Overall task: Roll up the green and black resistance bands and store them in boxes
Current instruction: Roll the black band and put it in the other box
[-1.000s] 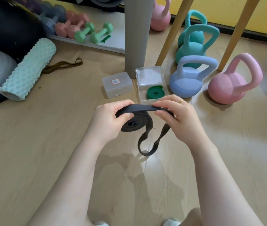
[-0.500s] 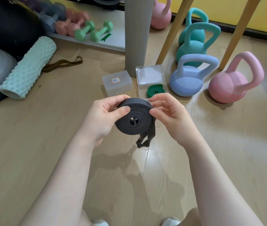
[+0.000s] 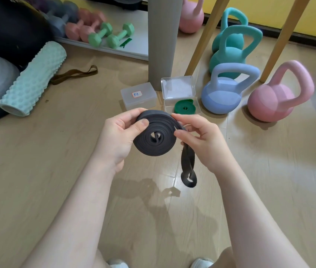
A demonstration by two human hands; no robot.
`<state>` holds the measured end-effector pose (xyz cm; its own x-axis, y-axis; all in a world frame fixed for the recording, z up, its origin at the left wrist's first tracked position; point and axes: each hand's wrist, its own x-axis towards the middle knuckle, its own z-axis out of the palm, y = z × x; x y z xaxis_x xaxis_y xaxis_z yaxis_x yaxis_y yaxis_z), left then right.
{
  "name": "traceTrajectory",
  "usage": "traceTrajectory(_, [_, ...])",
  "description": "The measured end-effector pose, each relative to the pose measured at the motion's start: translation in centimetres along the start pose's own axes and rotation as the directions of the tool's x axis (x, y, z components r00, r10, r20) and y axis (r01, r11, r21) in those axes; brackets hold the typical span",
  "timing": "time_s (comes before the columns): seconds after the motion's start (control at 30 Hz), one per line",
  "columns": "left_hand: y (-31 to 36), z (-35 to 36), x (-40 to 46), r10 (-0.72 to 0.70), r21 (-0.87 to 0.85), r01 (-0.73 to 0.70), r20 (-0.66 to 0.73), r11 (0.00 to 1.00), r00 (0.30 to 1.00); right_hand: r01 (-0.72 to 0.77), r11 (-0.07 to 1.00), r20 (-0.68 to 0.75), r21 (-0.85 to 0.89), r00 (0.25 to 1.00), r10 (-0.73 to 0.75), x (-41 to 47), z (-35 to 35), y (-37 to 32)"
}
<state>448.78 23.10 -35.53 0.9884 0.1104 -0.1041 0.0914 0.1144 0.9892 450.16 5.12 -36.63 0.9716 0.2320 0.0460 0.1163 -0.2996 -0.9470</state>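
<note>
At the centre of the frame the left hand (image 3: 121,135) pinches the coiled black resistance band (image 3: 154,137) between thumb and curled fingers, apparently to keep the wound turns from springing open, while the right hand (image 3: 201,138) pinches the coil's outer turn at its right edge so the short twisted tail (image 3: 188,167) hanging below can be fed on. Just above the hands, the green resistance band (image 3: 184,107) lies rolled in the open clear box (image 3: 198,105). The closed labelled box (image 3: 138,95) beside it on the left is presumably kept for the black coil.
</note>
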Motion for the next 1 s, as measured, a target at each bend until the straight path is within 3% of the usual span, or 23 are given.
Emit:
traceTrajectory(0.27, [0.1,0.6,0.1,-0.097,-0.26,0.089,-0.018,0.961,0.995,0.006,0.965,-0.219,0.263,0.974,0.054,-0.2,1.2,-1.3])
traceTrajectory(0.47, [-0.4,0.6,-0.2,-0.157,-0.316,0.142,-0.023,0.938,0.987,-0.104,0.93,0.001,0.351,0.994,0.11,-0.2,0.7,-0.9])
traceTrajectory(0.6, [-0.4,0.5,-0.1,-0.203,-0.335,0.2,0.028,0.921,0.979,-0.024,0.953,-0.042,0.303,0.998,0.039,-0.2,0.5,-0.9])
traceTrajectory(0.73, [-0.1,0.0,-0.1,-0.239,-0.146,0.269,0.196,0.952,0.951,-0.033,0.971,-0.007,0.237,0.999,0.036,-0.3,-0.2,-0.7])
traceTrajectory(0.87, [0.4,-0.8,-0.2,-0.287,0.292,0.189,0.342,0.938,0.895,0.01,1.0,0.129,-0.006,0.992,-0.009,-0.4,-0.9,-0.3])
traceTrajectory(1.0, [-0.1,0.5,-0.5,-0.306,0.457,0.152,0.284,0.876,0.909,0.038,0.989,0.233,-0.144,0.972,-0.004,-0.3,-0.9,0.0])
